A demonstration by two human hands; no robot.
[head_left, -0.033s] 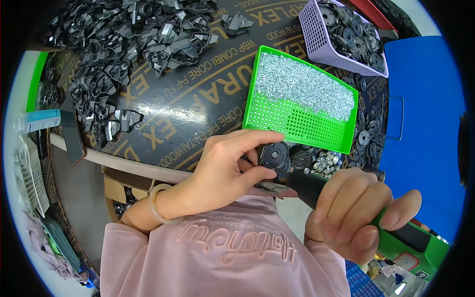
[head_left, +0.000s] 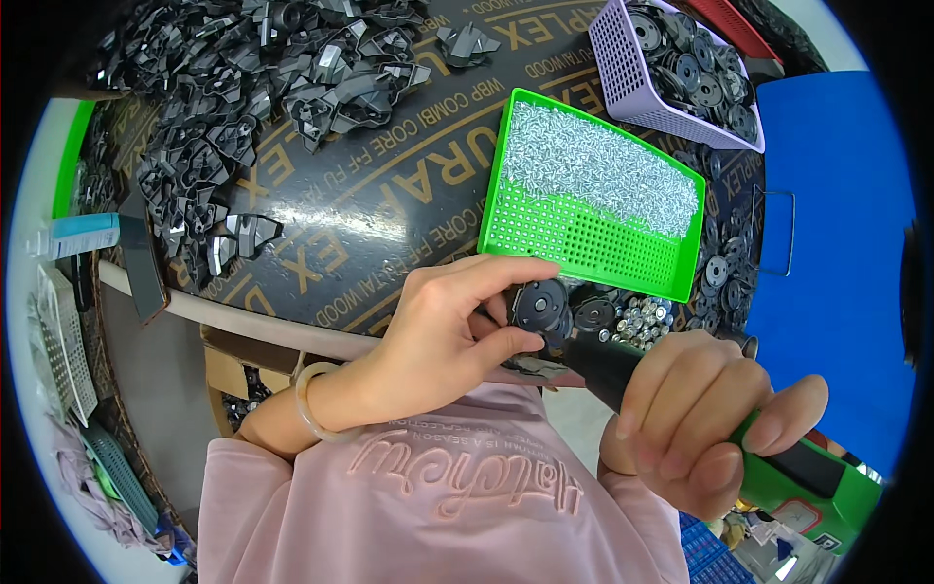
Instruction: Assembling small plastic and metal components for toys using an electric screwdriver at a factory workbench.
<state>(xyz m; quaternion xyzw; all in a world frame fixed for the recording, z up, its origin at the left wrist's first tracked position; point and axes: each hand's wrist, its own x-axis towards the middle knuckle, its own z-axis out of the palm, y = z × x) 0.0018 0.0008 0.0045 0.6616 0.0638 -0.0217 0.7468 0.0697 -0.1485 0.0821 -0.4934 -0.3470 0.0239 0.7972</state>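
Observation:
With thumb and fingers, my left hand (head_left: 438, 326) grips a round black plastic part (head_left: 540, 307) by its edge, over the near edge of the table. In my right hand (head_left: 700, 419) is a green and black power screwdriver (head_left: 812, 487), my fingers wrapped round it. Its dark nose (head_left: 603, 368) points left at the lower side of the black part; the tip is hidden, so contact cannot be made out. Just beyond my hands stands a green perforated tray (head_left: 584, 248), its far half covered with small silvery screws (head_left: 593, 165).
Small metal rollers (head_left: 637, 321) lie right of the held part. A lilac basket (head_left: 623, 92) of round black parts stands at the far right, beside a blue panel (head_left: 837, 243). Angular black plastic pieces (head_left: 341, 88) are heaped at the far left. Below the table sits a cardboard box (head_left: 226, 365).

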